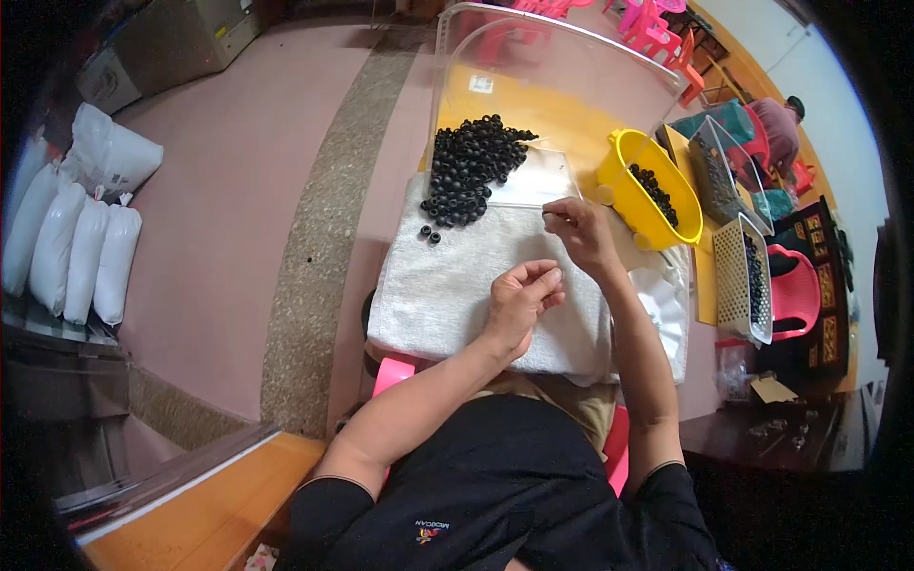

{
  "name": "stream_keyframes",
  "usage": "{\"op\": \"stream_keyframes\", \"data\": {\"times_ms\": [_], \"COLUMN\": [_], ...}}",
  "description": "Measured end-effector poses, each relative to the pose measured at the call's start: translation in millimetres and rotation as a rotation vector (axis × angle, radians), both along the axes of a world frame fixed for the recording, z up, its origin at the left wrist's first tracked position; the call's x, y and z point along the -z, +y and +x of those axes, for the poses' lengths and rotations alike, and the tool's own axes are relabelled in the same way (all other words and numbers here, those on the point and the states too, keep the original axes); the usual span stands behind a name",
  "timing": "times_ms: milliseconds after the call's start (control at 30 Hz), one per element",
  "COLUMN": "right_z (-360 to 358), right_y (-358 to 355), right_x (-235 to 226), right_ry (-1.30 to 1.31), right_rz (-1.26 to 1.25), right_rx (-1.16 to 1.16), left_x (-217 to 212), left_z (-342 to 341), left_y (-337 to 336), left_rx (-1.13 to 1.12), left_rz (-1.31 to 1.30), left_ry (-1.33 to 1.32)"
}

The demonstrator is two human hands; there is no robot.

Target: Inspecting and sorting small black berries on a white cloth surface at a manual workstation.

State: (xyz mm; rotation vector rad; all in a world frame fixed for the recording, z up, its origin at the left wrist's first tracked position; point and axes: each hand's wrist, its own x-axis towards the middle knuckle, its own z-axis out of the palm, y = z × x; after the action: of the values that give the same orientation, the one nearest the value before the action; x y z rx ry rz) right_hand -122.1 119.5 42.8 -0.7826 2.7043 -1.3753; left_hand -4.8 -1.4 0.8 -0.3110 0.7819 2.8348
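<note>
My left hand is raised over a white towel, its thumb and fingertips pressed together; whatever is in them is too small to make out. A little farther and to the right, my right hand is also pinched, with a small dark spot at its fingertips that I cannot identify. The hands are apart. Beyond them on the left lies a heap of small round black parts with holes. Two loose black parts rest on the towel in front of it. To the right stands a yellow tub containing more black parts.
A large clear plastic bin surrounds the heap's far side. White perforated basket and clear bin stand at right, near a pink chair. Another person sits at far right. Full white sacks line the left.
</note>
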Motion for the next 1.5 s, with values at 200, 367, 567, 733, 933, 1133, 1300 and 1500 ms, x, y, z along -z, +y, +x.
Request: {"op": "stream_keyframes", "data": {"times_ms": [200,367,567,733,933,1133,1300,1500], "right_z": [-25.5,-60.5,-75.5,-81.9,-101.5,-105.1,-106.1,-104.8], "right_y": [-6.5,-28.8,-64.5,-65.9,-56.8,-48.4,-41.0,-45.1], "right_x": [0.1,2.2,12.7,15.6,21.3,25.3,31.2,25.1], "right_ry": [0.23,0.319,0.383,0.367,0.271,0.304,0.441,0.299], "right_rz": [0.289,0.465,0.557,0.498,0.569,0.493,0.421,0.512], "right_rx": [0.036,0.07,0.061,0.067,0.056,0.057,0.043,0.022], "left_x": [-0.1,-1.3,-2.0,-5.1,-3.0,-2.8,-3.2,-3.5], "left_z": [1.1,0.6,-0.8,-0.5,0.2,1.2,0.8,0.6], "left_y": [1.1,-0.9,-2.6,-3.1,0.0,-1.6,-1.1,-2.9], "left_rx": [0.005,0.009,0.014,0.027,0.026,0.028,0.035,0.038], "left_rz": [-0.023,-0.028,-0.019,-0.043,-0.041,-0.023,-0.023,-0.029], "left_ry": [0.004,-0.01,-0.02,-0.022,-0.017,-0.015,-0.013,-0.025]}}
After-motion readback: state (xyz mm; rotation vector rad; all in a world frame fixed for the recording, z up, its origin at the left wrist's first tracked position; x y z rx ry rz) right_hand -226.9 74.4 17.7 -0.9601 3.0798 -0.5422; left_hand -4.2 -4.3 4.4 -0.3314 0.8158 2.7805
